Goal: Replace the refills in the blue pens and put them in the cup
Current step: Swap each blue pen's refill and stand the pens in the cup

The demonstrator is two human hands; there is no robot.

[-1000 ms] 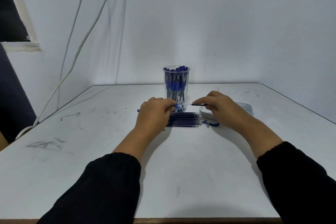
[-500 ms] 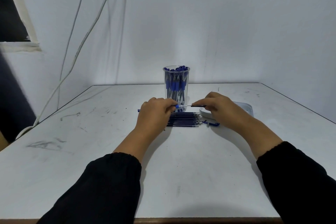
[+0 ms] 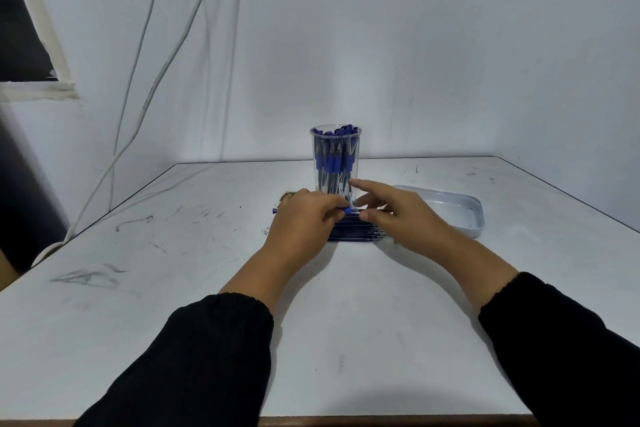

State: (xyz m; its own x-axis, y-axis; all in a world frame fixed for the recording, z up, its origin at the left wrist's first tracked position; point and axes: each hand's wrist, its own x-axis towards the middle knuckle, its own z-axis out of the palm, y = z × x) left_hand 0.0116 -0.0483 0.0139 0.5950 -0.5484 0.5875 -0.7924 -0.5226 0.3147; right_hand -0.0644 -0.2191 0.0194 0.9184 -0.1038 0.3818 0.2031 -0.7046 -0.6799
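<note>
two hands [image 3: 304, 218] [image 3: 398, 215] hiding pen [image 3: 343, 210], refills [image 3: 356, 234] half-covered

Left hand [image 3: 304, 215] grips a blue pen [image 3: 343, 210]; right hand [image 3: 398, 215] at its 3 o'clock; cup [image 3: 335, 156] at 12.

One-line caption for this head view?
Left hand grips a blue pen while right hand reaches toward it, before the pen-filled cup.

Scuffed white table [image 3: 173, 288], pale wall [image 3: 415, 45]
</note>
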